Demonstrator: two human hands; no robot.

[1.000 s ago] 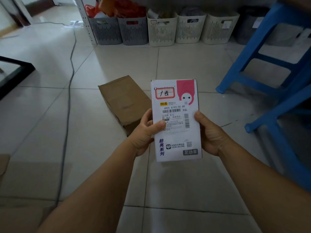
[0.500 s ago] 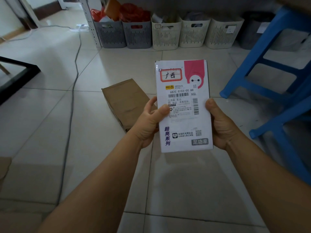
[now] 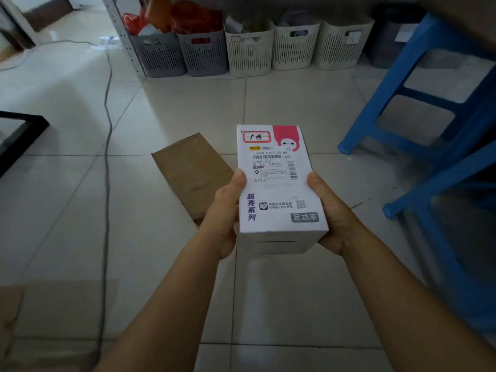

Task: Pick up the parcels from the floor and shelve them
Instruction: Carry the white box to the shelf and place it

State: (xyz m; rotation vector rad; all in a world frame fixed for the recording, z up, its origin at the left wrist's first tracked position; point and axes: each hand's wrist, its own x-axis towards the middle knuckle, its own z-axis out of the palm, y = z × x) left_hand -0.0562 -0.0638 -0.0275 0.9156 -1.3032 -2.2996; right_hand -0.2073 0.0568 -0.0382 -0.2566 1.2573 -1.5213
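I hold a white parcel box (image 3: 279, 183) with a pink corner, a shipping label and purple characters, above the tiled floor. My left hand (image 3: 224, 213) grips its left side and my right hand (image 3: 331, 213) grips its right side. The box lies nearly flat, its label face up and its near end face showing. Behind it on the floor lies a brown cardboard parcel (image 3: 190, 170), partly hidden by my left hand.
A row of slotted baskets (image 3: 249, 49) lines the far wall beside a white shelf post (image 3: 120, 30). Blue stools (image 3: 440, 146) stand at the right. A grey cable (image 3: 106, 162) runs along the floor at the left, near a black-framed edge (image 3: 18, 135). Cardboard (image 3: 8, 318) lies at the lower left.
The white box has tipped from standing upright facing me to lying nearly flat, so its near end face now shows. Both hands have kept their hold.
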